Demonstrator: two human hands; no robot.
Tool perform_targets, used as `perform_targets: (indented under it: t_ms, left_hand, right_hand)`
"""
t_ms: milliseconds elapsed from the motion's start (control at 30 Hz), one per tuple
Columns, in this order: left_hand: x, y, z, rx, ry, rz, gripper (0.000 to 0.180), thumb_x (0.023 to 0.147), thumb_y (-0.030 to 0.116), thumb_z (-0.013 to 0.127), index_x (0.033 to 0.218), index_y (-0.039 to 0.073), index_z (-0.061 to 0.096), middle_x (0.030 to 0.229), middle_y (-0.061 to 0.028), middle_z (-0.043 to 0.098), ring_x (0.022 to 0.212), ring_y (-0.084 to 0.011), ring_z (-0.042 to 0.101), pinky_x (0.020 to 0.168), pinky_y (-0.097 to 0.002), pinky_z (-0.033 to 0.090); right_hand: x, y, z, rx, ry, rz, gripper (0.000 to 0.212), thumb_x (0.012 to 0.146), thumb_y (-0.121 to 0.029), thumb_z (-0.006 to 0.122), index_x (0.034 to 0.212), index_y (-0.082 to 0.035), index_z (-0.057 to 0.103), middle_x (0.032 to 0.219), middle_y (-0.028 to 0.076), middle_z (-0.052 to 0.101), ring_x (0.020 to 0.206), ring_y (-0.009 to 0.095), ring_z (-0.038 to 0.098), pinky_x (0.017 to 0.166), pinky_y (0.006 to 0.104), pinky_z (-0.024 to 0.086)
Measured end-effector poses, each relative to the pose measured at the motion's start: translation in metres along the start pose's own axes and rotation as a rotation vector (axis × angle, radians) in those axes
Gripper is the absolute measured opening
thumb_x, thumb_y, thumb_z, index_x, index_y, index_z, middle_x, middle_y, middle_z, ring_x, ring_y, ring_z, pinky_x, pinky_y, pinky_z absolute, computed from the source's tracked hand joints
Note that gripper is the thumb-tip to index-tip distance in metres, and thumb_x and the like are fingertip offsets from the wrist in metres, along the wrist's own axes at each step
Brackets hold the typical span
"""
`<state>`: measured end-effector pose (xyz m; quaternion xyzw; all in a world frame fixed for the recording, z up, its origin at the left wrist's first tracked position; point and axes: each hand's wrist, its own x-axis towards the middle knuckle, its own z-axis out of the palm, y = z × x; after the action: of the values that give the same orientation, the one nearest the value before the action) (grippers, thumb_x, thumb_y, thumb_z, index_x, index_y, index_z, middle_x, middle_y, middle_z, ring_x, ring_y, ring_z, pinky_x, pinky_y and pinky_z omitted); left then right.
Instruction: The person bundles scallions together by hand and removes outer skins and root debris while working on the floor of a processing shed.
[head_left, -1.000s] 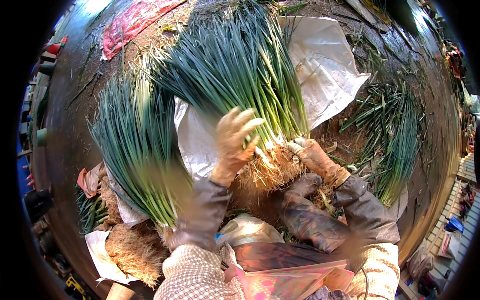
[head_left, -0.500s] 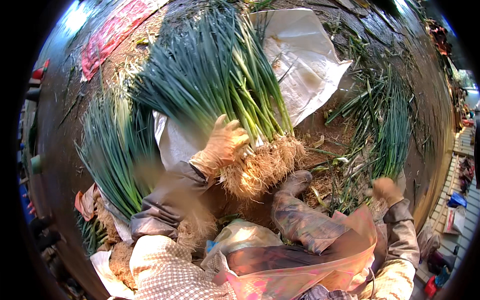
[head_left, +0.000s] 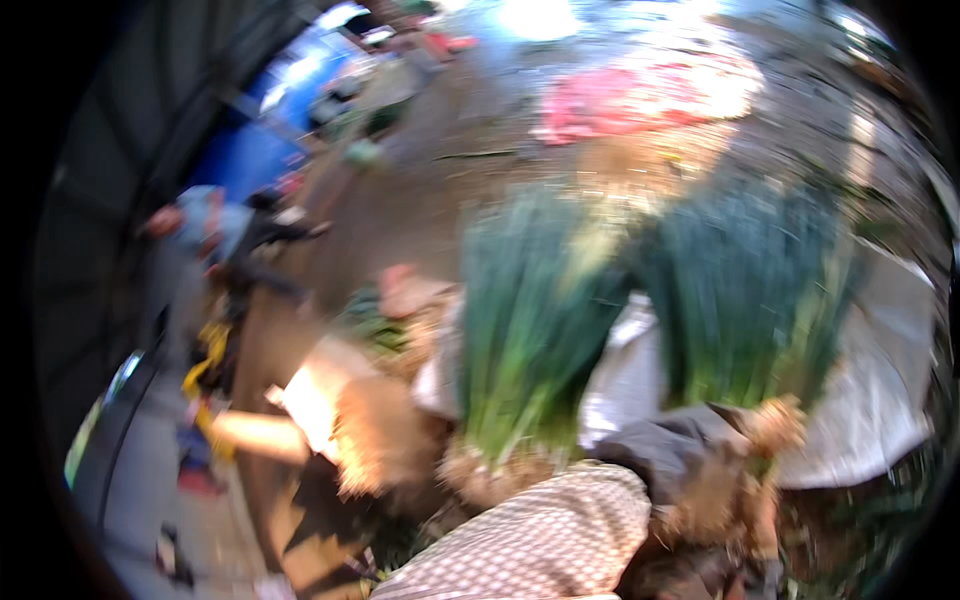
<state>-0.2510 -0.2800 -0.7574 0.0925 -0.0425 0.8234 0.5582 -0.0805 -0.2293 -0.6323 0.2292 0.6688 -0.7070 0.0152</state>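
The picture is smeared by motion. My left hand (head_left: 776,424), in an orange-tan glove, is at the root end of a large bundle of green onions (head_left: 745,290); its fingers are too blurred to read. My left arm reaches there in a dark sleeve cover (head_left: 675,445) over a checked sleeve (head_left: 540,535). Under that bundle lies a white sheet (head_left: 875,390). A second bundle of green onions (head_left: 530,330), roots toward me, rests to the left of it. My right hand is out of the picture.
A pink-red sheet (head_left: 630,100) lies on the wet ground farther off. Left of the bundles is a clump of pale roots (head_left: 375,435) beside some white wrapping. At the far left a person in light blue (head_left: 220,225) appears near a blue surface.
My view has swung left, so the bundles and my left hand now appear farther right. My right hand and the green onions on the right have left the picture.
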Motion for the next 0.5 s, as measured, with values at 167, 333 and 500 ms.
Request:
perform_targets:
  t_ms: [167,333,500]
  left_hand:
    - [0.049,-0.065,0.093,1.441,-0.327,0.404,0.030,0.090,0.030,0.052,0.113,0.010,0.050,0.111,-0.0056,0.050,0.104,-0.0258,0.047,0.095,-0.0440,0.039]
    - [0.009,-0.060,0.099,2.256,-0.068,0.344,0.015,0.063,0.030,0.059,0.066,0.018,0.049,0.077,0.0022,0.047,0.082,-0.0207,0.046,0.092,-0.0376,0.035]
    - [0.009,-0.045,0.103,2.650,-0.283,0.361,0.019,0.079,0.033,0.057,0.076,0.014,0.057,0.078,0.0004,0.055,0.079,-0.0190,0.053,0.081,-0.0365,0.044]
  right_hand:
    - [0.003,-0.015,-0.081,-0.174,0.242,0.023,0.036,0.087,-0.014,0.056,0.121,-0.001,0.054,0.100,0.012,0.064,0.082,0.020,0.062,0.070,0.0355,0.049]
    - [0.006,-0.031,-0.061,-0.210,0.113,0.027,0.030,0.089,-0.015,0.054,0.115,0.000,0.058,0.099,0.013,0.065,0.083,0.020,0.062,0.073,0.0351,0.049]
    - [0.009,-0.042,-0.055,-0.223,0.068,0.019,0.027,0.091,-0.015,0.052,0.109,0.001,0.062,0.097,0.013,0.067,0.084,0.019,0.063,0.075,0.0348,0.049]
